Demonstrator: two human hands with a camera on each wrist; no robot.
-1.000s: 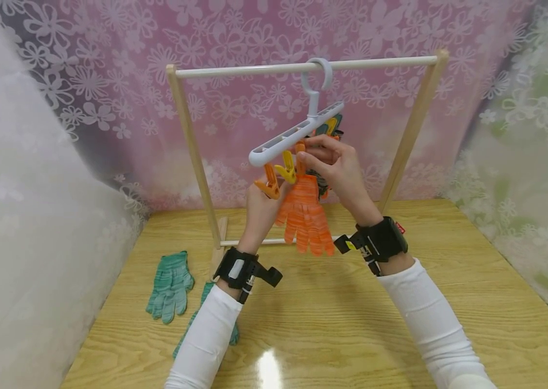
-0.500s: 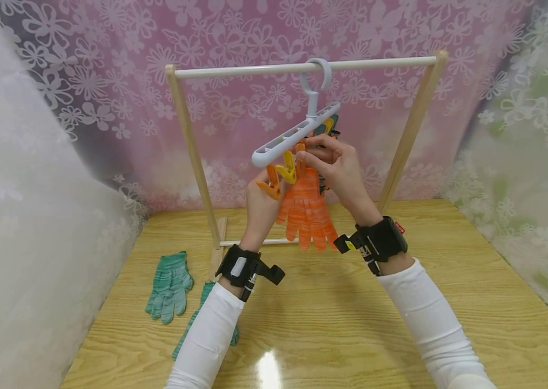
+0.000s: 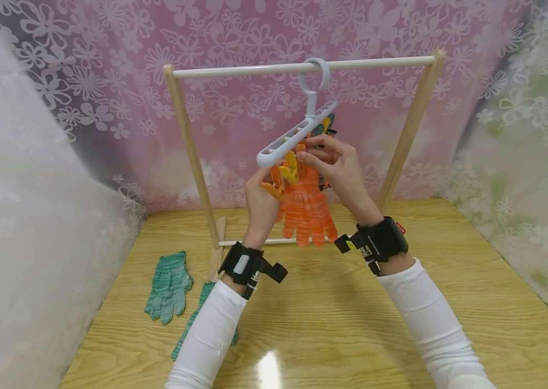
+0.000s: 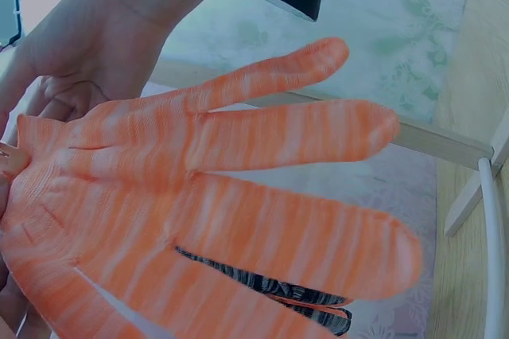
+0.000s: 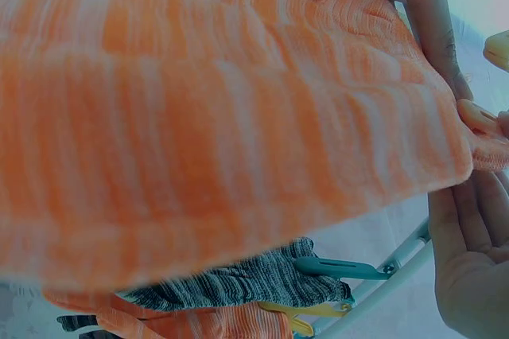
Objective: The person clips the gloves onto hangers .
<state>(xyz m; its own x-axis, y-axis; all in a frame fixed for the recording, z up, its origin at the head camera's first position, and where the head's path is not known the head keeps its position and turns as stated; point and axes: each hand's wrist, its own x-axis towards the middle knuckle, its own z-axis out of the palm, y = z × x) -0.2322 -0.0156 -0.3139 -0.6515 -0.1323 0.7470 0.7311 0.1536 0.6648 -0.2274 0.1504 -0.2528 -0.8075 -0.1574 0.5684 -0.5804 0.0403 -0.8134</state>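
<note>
Under a pale grey clip hanger (image 3: pixel 293 138), an orange striped knit glove (image 3: pixel 306 208) hangs fingers down. My right hand (image 3: pixel 344 170) pinches an orange clip (image 3: pixel 300 156) at the glove's cuff with thumb and fingers. Partly behind the glove, my left hand (image 3: pixel 260 204) holds its cuff; those fingertips are hidden in the head view. In the left wrist view the glove (image 4: pixel 207 164) spreads out from the clip at its cuff. A yellow clip (image 3: pixel 290 168) and another orange clip (image 3: pixel 274 185) dangle near the hanger's close end.
The hanger hooks over the white rod (image 3: pixel 254 69) of a wooden rack (image 3: pixel 187 140). Farther along it, a dark striped glove (image 5: pixel 238 279) hangs by a teal clip (image 5: pixel 338 267). Green gloves (image 3: pixel 169 286) lie on the table (image 3: pixel 332 335) at left, one partly under my left sleeve.
The orange glove has risen slightly toward the clip, and the hanger's near end has swung a little to the right. My left hand has shifted slightly; my right hand stays put.
</note>
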